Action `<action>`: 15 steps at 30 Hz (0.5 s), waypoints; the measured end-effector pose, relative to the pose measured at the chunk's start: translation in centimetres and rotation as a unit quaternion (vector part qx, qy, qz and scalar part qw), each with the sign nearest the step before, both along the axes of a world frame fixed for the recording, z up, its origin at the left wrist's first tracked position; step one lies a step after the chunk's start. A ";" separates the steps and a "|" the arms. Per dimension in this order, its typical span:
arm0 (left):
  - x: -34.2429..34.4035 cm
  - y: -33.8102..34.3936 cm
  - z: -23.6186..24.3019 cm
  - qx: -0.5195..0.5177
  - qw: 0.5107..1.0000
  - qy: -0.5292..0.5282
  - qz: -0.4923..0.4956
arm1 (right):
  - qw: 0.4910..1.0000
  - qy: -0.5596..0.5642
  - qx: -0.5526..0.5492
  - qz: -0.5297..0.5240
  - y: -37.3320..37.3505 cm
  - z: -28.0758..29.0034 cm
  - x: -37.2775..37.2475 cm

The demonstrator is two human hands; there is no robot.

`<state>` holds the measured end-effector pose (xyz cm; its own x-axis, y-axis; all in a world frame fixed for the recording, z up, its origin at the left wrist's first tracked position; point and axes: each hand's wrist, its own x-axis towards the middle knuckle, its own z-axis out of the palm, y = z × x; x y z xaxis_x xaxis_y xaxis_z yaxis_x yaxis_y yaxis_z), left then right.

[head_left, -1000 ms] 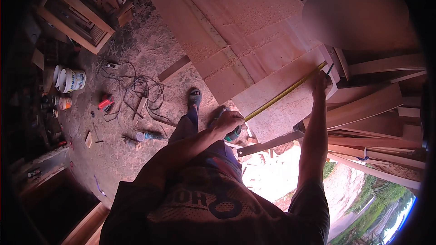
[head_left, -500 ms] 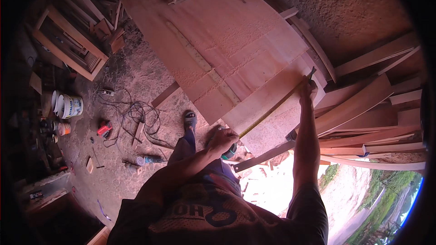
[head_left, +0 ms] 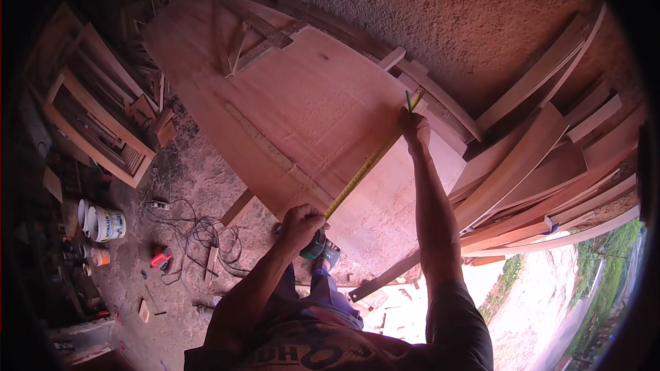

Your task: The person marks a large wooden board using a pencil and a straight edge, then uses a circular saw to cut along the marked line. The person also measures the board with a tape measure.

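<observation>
A yellow tape measure point(head_left: 363, 173) is stretched slantwise across a large reddish wooden panel point(head_left: 275, 110). My left hand point(head_left: 302, 225) closes on the tape's near end at the panel's front edge. Farther out to the right, my right hand point(head_left: 415, 129) grips the tape, whose tip sticks out past my fingers. A thin green stick point(head_left: 408, 100), perhaps a pencil, also juts from that hand. Below my left hand sits a dark green and black object point(head_left: 313, 246), partly hidden. A long thin strip point(head_left: 265, 143) lies along the panel among sawdust.
A wooden brace frame point(head_left: 258, 45) rests on the panel's far part. Curved planks point(head_left: 522, 172) lean against the rough wall at right. Slatted wooden frames point(head_left: 100, 124) stand at left. On the floor are white buckets point(head_left: 106, 223), a tangled cable point(head_left: 196, 223) and a red tool point(head_left: 161, 258).
Both hands and the tape have shifted left and, for the right hand, slightly farther up in view. The camera view has also moved, showing more of the wall and panel's far end.
</observation>
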<state>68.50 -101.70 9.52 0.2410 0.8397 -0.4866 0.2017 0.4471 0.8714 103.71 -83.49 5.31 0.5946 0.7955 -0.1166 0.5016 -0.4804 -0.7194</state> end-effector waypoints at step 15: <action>-4.2 0.3 -2.8 0.008 0.997 0.072 0.002 | 0.980 -0.141 -0.064 0.122 -0.1 1.1 0.8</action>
